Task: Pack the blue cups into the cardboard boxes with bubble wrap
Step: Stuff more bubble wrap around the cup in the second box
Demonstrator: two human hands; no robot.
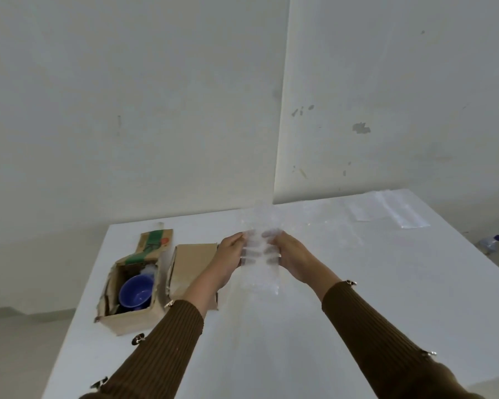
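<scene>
A clear sheet of bubble wrap (260, 272) hangs upright over the middle of the white table (357, 283). My left hand (231, 253) grips its left side and my right hand (288, 253) grips its right side, fingers curled behind the plastic. To the left stands an open cardboard box (133, 318) with a blue cup (136, 292) lying in it and a bit of wrap above the cup. A second cardboard box (190, 269) stands just right of it, partly hidden by my left forearm; I cannot see inside it.
More clear plastic sheets (386, 211) lie flat at the table's far right. A plastic bottle with a blue cap (491, 243) sits on the floor beyond the right edge. White walls meet in a corner behind the table.
</scene>
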